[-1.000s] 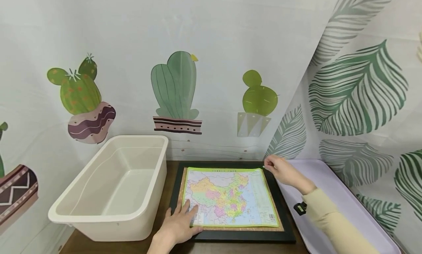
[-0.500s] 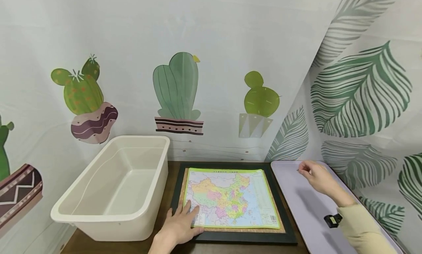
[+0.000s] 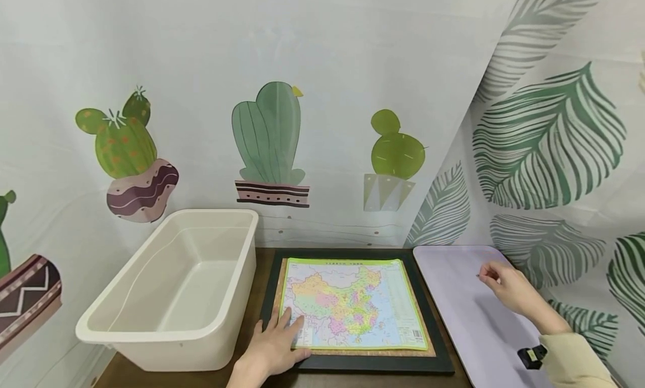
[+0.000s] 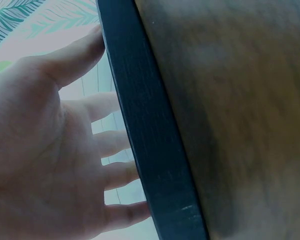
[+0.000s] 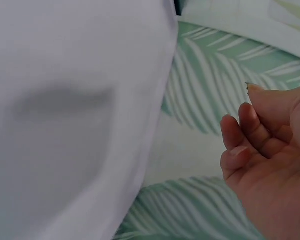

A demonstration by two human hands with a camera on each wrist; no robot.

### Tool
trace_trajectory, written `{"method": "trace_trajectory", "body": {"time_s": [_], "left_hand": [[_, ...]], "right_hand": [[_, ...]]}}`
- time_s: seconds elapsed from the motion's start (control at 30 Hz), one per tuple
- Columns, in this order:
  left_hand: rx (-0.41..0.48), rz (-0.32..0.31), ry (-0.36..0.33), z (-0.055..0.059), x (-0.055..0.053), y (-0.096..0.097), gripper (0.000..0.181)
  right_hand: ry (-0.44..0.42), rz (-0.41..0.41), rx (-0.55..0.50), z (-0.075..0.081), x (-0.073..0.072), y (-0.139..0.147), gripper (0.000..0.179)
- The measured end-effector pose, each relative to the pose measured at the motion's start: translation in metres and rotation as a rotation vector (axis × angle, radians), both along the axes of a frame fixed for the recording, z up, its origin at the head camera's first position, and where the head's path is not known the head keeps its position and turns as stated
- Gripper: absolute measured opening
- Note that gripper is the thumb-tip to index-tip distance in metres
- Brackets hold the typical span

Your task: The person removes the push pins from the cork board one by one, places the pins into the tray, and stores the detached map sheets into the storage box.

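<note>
A colourful map with a green border lies on a black-framed cork board. My left hand rests with spread fingers on the lower left edge of the map and the board's frame. In the left wrist view, that hand reaches behind the frame's dark side, which hides the fingertips. Over the lilac tray, my right hand pinches a tiny metal thumbtack between thumb and finger. The tack is very small, and its details are hard to make out.
A deep cream-coloured tub stands left of the board. The lilac tray lies at the right, beside the frame. A brown wooden table carries these things. A printed cactus-and-leaf curtain hangs close behind.
My right hand has moved from the map's upper right corner to the right, over the tray, and then slightly nearer. The left hand stays on the map and frame.
</note>
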State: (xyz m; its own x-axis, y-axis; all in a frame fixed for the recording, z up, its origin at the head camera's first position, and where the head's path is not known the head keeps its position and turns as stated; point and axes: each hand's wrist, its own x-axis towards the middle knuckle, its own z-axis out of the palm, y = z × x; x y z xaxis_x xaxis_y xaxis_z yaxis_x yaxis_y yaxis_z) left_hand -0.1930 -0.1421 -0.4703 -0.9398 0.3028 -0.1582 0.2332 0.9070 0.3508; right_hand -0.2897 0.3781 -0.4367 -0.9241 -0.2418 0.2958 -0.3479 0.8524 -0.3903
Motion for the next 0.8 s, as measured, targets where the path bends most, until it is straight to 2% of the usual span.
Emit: {"method": "trace_trajectory", "body": {"time_s": [0.2, 0.5, 0.67, 0.8], "left_hand": [[-0.001, -0.001, 0.001, 0.001, 0.001, 0.0, 0.074], [-0.002, 0.0, 0.001, 0.002, 0.001, 0.0, 0.074], [-0.005, -0.001, 0.005, 0.0, 0.001, -0.001, 0.074], [-0.006, -0.001, 0.005, -0.001, 0.001, -0.001, 0.074]], "right_hand": [[-0.066, -0.023, 0.003, -0.014, 0.004, 0.013, 0.011], [-0.002, 0.003, -0.017, -0.04, 0.007, 0.024, 0.019], [0.034, 0.0, -0.023, -0.049, 0.009, 0.026, 0.018], [-0.01, 0.001, -0.02, -0.052, 0.011, 0.026, 0.016]]}}
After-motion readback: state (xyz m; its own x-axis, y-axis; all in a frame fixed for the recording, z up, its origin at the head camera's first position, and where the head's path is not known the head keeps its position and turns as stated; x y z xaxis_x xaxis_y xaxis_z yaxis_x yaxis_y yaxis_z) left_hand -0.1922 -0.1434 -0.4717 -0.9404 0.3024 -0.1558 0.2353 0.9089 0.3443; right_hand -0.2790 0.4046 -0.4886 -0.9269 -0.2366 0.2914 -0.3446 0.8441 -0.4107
